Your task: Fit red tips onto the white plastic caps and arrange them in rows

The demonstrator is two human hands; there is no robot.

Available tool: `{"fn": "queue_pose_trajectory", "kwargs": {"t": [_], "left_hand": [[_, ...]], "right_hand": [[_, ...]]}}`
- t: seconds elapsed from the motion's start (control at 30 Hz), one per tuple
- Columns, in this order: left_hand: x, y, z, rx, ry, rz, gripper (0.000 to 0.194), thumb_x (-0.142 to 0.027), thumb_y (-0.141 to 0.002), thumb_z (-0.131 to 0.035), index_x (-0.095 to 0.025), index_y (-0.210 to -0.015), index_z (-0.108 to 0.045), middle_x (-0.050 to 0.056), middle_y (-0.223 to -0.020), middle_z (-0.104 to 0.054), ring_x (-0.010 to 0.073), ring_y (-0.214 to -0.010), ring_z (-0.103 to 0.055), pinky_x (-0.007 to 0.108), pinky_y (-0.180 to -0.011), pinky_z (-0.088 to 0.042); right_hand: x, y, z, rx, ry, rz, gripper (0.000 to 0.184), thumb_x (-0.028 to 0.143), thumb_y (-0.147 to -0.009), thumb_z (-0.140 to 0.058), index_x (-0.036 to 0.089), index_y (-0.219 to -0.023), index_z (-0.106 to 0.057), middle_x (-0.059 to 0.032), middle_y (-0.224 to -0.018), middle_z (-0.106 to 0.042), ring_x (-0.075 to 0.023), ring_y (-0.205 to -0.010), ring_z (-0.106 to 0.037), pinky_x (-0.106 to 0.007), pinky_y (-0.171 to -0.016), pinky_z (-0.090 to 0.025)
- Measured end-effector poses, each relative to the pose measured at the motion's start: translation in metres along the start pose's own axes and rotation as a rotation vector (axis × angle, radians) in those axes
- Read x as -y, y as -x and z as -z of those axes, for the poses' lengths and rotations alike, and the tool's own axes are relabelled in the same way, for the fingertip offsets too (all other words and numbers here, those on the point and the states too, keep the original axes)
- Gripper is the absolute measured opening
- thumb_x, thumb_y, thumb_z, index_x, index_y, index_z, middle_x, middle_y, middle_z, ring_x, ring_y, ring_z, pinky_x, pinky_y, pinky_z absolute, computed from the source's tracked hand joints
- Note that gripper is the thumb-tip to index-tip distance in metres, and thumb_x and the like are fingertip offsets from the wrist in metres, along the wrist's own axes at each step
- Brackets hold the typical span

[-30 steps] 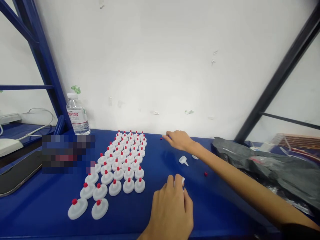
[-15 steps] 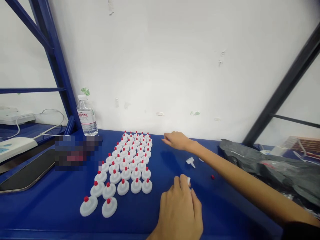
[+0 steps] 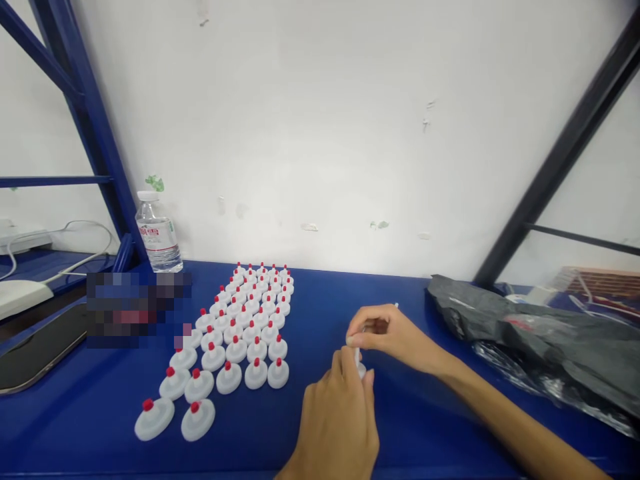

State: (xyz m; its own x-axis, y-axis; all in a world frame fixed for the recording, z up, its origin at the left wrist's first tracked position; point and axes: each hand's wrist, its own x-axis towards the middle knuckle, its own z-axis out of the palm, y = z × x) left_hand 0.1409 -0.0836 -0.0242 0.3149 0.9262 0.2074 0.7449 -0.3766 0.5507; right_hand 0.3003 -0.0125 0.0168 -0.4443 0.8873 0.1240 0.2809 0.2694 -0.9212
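In my left hand (image 3: 340, 413) is a white plastic nozzle cap (image 3: 361, 370), its disc partly hidden by the fingers and its thin spout pointing up. My right hand (image 3: 393, 337) meets it from the right, thumb and forefinger pinched together at the spout's tip. Whatever small piece those fingertips may hold is hidden. To the left stand several rows of like white nozzle caps (image 3: 229, 379), each topped with a small red tip cap (image 3: 228, 365). A bit of white shows behind my right hand.
A water bottle (image 3: 159, 233) stands by the wall at the back left. Nearby lie a dark phone (image 3: 40, 350) and a white power strip (image 3: 23, 299). Grey-black plastic bags (image 3: 525, 347) cover the right side of the blue table (image 3: 320, 293).
My right hand has come back from the far part of the table to the nozzle cap in my left hand. It now covers where a loose cap and red piece lay. The view has shifted right.
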Motion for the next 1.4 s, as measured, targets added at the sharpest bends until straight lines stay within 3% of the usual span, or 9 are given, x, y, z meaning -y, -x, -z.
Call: {"fn": "queue_pose_trajectory", "kwargs": {"t": [0.13,0.37,0.53,0.77,0.87,1.0,1.4], "left_hand": [[0.001,-0.001,-0.002,-0.001,0.002,0.026,0.03,-0.028,-0.102,-0.025,-0.022,-0.12,-0.049,0.008,-0.104,-0.07,0.0264,-0.087,-0.072,0.035,-0.067,-0.045],[0.001,-0.002,-0.001,0.015,0.009,0.069,0.026,-0.03,-0.101,-0.031,-0.021,-0.119,-0.046,0.007,-0.094,-0.073,0.0282,-0.083,-0.073,0.034,-0.063,-0.042],[0.003,0.0,-0.004,-0.067,0.034,0.048,0.02,-0.03,-0.1,-0.036,-0.02,-0.116,-0.041,0.007,-0.091,-0.073,0.0258,-0.08,-0.073,0.032,-0.061,-0.038],[0.004,0.0,-0.004,-0.085,0.039,0.005,0.012,-0.027,-0.101,-0.032,-0.022,-0.11,-0.037,0.004,-0.086,-0.071,0.0253,-0.073,-0.072,0.033,-0.058,-0.034],[0.004,0.001,-0.004,-0.094,0.041,-0.008,0.008,-0.027,-0.101,-0.031,-0.023,-0.106,-0.035,0.003,-0.083,-0.069,0.0263,-0.071,-0.072,0.033,-0.057,-0.033],[0.004,0.001,-0.005,-0.107,0.047,-0.022,0.003,-0.025,-0.1,-0.033,-0.024,-0.103,-0.033,0.002,-0.084,-0.069,0.0259,-0.071,-0.072,0.033,-0.056,-0.031],[0.005,0.003,-0.007,-0.119,0.074,-0.05,0.009,-0.019,-0.098,-0.035,-0.027,-0.099,-0.03,0.0,-0.092,-0.068,0.0252,-0.075,-0.072,0.033,-0.055,-0.032]], "right_hand": [[0.002,0.001,0.003,0.034,-0.082,0.003,0.024,0.042,-0.08,-0.078,0.018,-0.084,-0.074,-0.0031,-0.075,-0.075,-0.0166,-0.071,-0.07,-0.028,-0.069,-0.054],[0.001,0.005,0.005,-0.005,-0.01,0.01,0.021,0.038,-0.078,-0.081,0.019,-0.083,-0.077,-0.0029,-0.077,-0.076,-0.0148,-0.07,-0.068,-0.025,-0.067,-0.052],[0.001,0.009,0.0,0.021,-0.002,-0.027,0.022,0.038,-0.077,-0.082,0.018,-0.083,-0.075,-0.0028,-0.075,-0.074,-0.0144,-0.068,-0.067,-0.024,-0.063,-0.052],[0.002,0.008,0.004,-0.014,-0.088,-0.04,0.022,0.037,-0.079,-0.08,0.017,-0.082,-0.072,-0.0037,-0.074,-0.075,-0.0143,-0.066,-0.067,-0.024,-0.061,-0.052],[0.005,0.008,0.006,0.042,-0.078,-0.06,0.022,0.035,-0.078,-0.081,0.016,-0.083,-0.072,-0.0044,-0.074,-0.075,-0.0147,-0.066,-0.068,-0.025,-0.062,-0.052],[0.006,0.01,0.004,0.101,-0.091,-0.071,0.021,0.034,-0.079,-0.08,0.015,-0.085,-0.073,-0.0069,-0.079,-0.077,-0.0174,-0.073,-0.07,-0.026,-0.066,-0.053],[-0.002,0.01,0.003,0.069,-0.177,-0.059,0.017,0.029,-0.076,-0.083,0.016,-0.08,-0.074,-0.0039,-0.078,-0.076,-0.0138,-0.072,-0.07,-0.023,-0.067,-0.053]]}}
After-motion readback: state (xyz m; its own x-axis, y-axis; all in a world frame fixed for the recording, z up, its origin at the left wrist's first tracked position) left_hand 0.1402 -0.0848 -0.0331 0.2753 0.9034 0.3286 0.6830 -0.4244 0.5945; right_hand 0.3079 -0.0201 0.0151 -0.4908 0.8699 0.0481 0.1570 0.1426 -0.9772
